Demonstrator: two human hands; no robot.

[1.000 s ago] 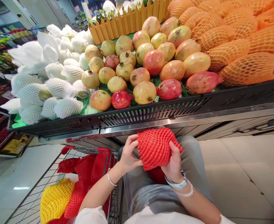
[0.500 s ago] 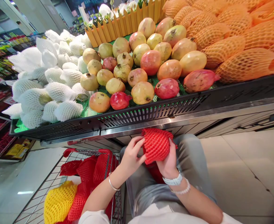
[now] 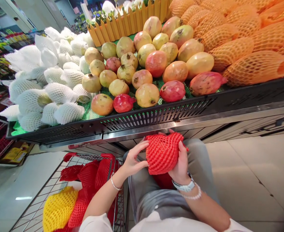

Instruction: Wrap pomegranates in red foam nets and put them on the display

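Both of my hands grip a red foam net sleeve (image 3: 162,153) in front of my lap, just below the edge of a fruit stand. My left hand (image 3: 133,158) pinches its left side with the fingers curled round the rim. My right hand (image 3: 180,164) holds the right side, thumb pressed on top. What lies inside the sleeve is hidden. Bare pomegranates (image 3: 146,69) are piled on the stand right above my hands.
A shopping cart (image 3: 66,190) at lower left holds red net sleeves (image 3: 88,183) and a yellow one (image 3: 57,209). White-netted fruit (image 3: 52,87) fills the stand's left part, orange-netted fruit (image 3: 238,38) the right. A black vented rim (image 3: 156,117) edges the stand. Tiled floor lies to the right.
The red sleeve has been turned and reshaped between my hands; it rose slightly toward the stand edge and my right thumb moved onto its top.
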